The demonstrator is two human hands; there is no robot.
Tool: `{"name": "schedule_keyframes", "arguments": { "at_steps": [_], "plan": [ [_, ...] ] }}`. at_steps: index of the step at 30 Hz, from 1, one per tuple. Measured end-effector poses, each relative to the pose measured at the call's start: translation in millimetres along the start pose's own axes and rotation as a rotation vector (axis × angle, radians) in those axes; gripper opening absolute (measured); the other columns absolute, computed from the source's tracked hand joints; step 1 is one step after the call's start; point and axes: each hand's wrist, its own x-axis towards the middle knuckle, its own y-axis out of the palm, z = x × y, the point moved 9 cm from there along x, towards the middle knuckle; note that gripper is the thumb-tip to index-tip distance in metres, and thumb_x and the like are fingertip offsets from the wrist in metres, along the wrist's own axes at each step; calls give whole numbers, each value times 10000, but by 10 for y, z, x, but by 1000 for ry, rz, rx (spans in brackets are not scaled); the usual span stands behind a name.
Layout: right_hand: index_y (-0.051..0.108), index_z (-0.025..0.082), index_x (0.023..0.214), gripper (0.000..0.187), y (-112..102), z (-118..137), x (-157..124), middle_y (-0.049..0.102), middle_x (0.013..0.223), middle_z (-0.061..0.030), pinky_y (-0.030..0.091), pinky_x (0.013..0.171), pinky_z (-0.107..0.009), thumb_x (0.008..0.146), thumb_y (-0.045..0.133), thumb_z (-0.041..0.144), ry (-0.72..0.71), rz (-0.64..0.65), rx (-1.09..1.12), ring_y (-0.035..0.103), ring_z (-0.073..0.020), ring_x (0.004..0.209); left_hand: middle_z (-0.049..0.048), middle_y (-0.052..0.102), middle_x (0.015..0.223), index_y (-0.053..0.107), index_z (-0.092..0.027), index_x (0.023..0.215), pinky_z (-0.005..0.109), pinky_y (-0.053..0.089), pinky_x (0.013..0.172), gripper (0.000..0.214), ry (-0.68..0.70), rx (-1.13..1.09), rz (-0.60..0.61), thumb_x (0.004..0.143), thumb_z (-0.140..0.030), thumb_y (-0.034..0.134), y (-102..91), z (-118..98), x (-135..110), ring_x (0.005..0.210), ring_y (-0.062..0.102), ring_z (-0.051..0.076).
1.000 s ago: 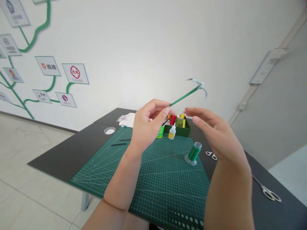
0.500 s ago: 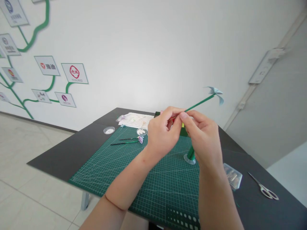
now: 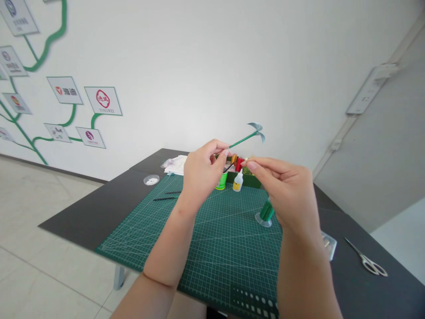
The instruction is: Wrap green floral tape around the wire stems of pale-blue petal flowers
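Pinched in my left hand (image 3: pixel 204 170) is a thin green-wrapped flower stem (image 3: pixel 242 141) with pale blue petals (image 3: pixel 258 128) at its upper right end. My right hand (image 3: pixel 287 190) is apart from it, to the right, with thumb and forefinger pressed together; whatever lies between them is too fine to make out. Below the right hand, a spool of green thread (image 3: pixel 266 211) stands on the green cutting mat (image 3: pixel 229 239). Behind the hands are a small white glue bottle (image 3: pixel 237 182) and a bright green tub (image 3: pixel 221 181).
A dark box (image 3: pixel 252 180) with coloured spools sits at the back. White paper (image 3: pixel 175 165) and a small dish of white pieces (image 3: pixel 151 180) lie to the left. Scissors (image 3: pixel 367 260) and a clear plastic case (image 3: pixel 330 246) lie at the right on the black table (image 3: pixel 83 212).
My hands have drawn apart. My left hand moved left with the flower stem, and my right hand moved slightly right, bringing the glue bottle and tub into view.
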Motion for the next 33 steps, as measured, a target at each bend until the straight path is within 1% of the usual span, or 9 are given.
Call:
{"name": "schedule_keyframes", "arguments": {
  "at_steps": [4,8,11,15,18,23,25,30,33],
  "plan": [
    [854,248,861,108,-66,-14,-22,566,506,24,480,530,-294,844,777,322,29,32,30,536,-135,518,7,801,878,762,-243,901,271,488,659,146,-19,62,151,893,-189,626,56,42,2,762,706,163],
    [853,273,836,65,-180,49,-31,453,458,44,343,447,-280,820,801,309,49,24,94,367,-104,441,-5,765,768,762,-244,813,261,424,571,176,-28,195,346,878,-185,610,163,39,-68,632,640,148],
    [844,278,799,36,-262,90,-36,352,432,61,259,427,-281,801,809,287,76,3,142,280,-94,423,-13,734,705,749,-243,748,263,393,545,200,35,268,486,862,-171,602,261,-5,-156,595,614,146],
    [829,258,800,56,-340,90,-23,254,436,83,132,429,-274,812,792,298,89,-17,192,171,-74,425,-28,770,768,765,-258,779,259,432,579,173,102,163,702,843,-150,645,407,-113,-330,663,677,150],
    [821,267,816,76,-370,70,14,220,447,85,99,438,-291,842,768,315,62,-13,207,139,-82,432,-35,789,799,777,-256,809,250,460,582,179,107,61,825,851,-126,661,451,-236,-455,675,707,143],
    [834,300,835,61,-430,-36,89,248,442,73,109,446,-306,840,780,328,73,-34,226,151,-94,434,-47,811,843,773,-244,862,221,493,628,228,118,-23,930,859,-51,650,409,-455,-580,755,752,132],
    [835,296,840,61,-445,-80,116,255,443,73,112,441,-302,838,786,333,82,-37,211,161,-93,432,-55,813,847,758,-239,877,215,485,622,211,106,-23,946,874,-57,652,377,-498,-601,733,744,124],
    [847,273,863,77,-448,-188,160,348,442,64,143,416,-279,820,806,323,104,-55,141,233,-86,427,-65,812,863,730,-229,881,215,476,618,155,95,-36,875,912,-90,670,252,-575,-602,666,707,104],
    [857,270,887,102,-363,-240,188,507,481,33,257,401,-265,808,817,322,103,-1,72,392,-104,450,-64,811,857,719,-231,876,214,479,608,155,66,-88,816,916,-90,669,179,-617,-604,669,710,105]
  ]
}}
